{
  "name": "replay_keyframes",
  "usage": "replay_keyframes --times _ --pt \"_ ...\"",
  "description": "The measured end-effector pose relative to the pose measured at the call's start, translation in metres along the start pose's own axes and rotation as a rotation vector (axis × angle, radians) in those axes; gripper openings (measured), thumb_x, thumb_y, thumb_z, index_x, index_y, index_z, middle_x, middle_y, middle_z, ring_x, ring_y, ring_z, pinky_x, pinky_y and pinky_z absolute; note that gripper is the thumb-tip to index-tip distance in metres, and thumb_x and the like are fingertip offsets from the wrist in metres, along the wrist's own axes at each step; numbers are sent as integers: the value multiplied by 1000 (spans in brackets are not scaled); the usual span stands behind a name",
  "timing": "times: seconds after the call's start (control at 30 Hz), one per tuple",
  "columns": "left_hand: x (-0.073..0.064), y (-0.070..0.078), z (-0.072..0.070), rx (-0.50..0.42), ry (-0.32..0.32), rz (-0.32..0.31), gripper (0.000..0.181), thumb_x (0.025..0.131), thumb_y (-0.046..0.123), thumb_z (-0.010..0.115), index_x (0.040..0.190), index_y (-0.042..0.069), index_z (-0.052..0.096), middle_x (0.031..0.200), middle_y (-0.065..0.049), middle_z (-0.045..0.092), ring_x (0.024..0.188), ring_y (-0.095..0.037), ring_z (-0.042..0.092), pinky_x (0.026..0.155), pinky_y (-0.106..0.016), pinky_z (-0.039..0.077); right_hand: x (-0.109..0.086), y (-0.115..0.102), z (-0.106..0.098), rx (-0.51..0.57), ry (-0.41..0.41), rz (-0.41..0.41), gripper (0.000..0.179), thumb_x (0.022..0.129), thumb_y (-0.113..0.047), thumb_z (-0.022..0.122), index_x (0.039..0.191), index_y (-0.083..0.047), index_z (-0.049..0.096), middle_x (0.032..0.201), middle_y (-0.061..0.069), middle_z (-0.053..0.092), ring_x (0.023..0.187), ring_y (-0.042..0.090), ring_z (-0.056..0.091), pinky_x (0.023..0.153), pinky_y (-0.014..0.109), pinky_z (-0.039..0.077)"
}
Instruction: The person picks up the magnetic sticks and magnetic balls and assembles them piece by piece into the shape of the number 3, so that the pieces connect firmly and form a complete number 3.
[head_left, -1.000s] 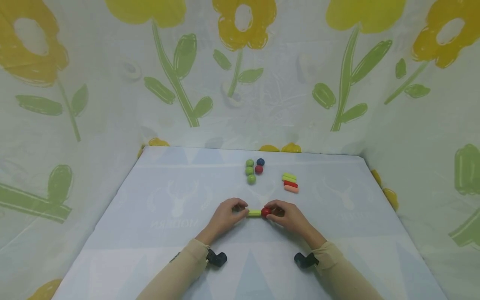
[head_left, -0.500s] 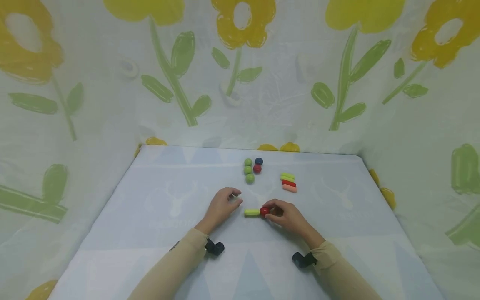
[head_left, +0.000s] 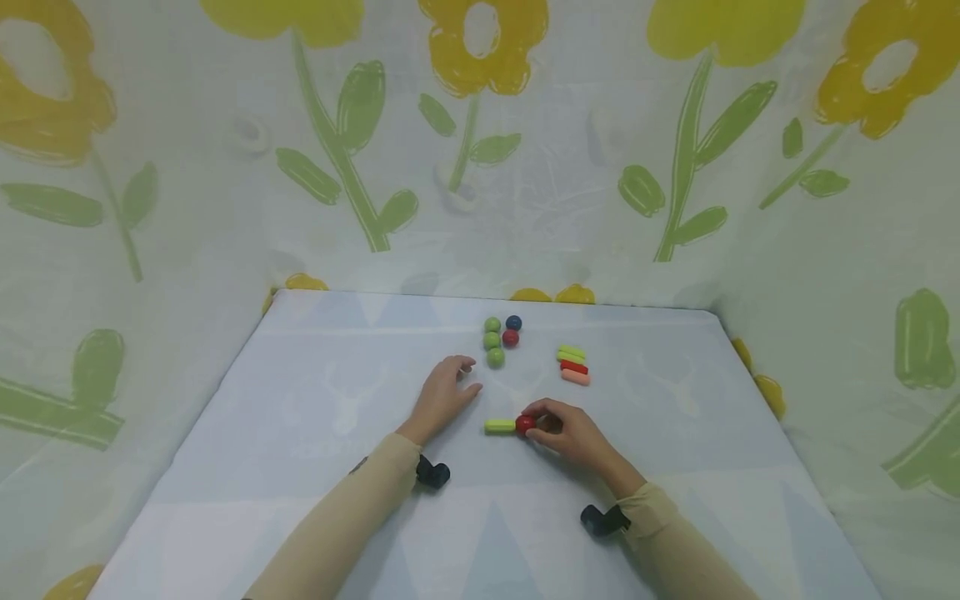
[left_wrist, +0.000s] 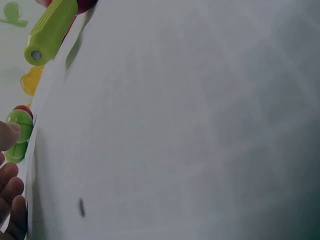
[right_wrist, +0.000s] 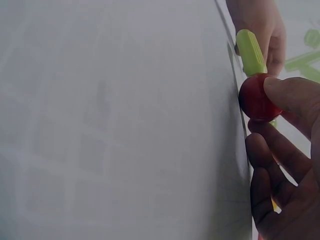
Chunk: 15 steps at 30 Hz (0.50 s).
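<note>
Just below centre, right hand [head_left: 573,433] pinches red ball [head_left: 525,425]; left hand [head_left: 437,398] loose, empty: one careless brush could send the nearest green ball [head_left: 495,357] rolling!

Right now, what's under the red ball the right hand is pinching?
Beneath the red ball is the pale tabletop, showing just in front of it. The ball hides the spot straight below, so I can't tell whether it touches down in the right grip.
</note>
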<state>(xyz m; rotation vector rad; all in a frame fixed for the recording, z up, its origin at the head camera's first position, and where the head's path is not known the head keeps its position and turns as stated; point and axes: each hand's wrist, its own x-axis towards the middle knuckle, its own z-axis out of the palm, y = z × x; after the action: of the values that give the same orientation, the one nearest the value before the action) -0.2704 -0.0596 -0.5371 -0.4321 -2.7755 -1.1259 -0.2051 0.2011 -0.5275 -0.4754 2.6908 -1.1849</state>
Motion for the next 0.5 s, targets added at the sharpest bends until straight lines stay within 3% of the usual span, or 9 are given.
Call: replay_keyframes --times 0.33,0.5 --pt "17 2 -1 22 -42 -49 46 93 27 75 132 8 59 117 -7 64 105 -22 61 94 -39 50 0 2 0 6 6 -9 30 90 -17 79 118 -23 70 105 -11 67 91 12 60 82 25 53" --pt "24 2 0 44 -47 -34 47 94 28 75 134 8 58 121 -7 64 107 -22 62 95 -38 50 0 2 0 17 2 -13 29 91 -18 78 119 -22 70 105 -11 67 91 13 59 82 25 53"
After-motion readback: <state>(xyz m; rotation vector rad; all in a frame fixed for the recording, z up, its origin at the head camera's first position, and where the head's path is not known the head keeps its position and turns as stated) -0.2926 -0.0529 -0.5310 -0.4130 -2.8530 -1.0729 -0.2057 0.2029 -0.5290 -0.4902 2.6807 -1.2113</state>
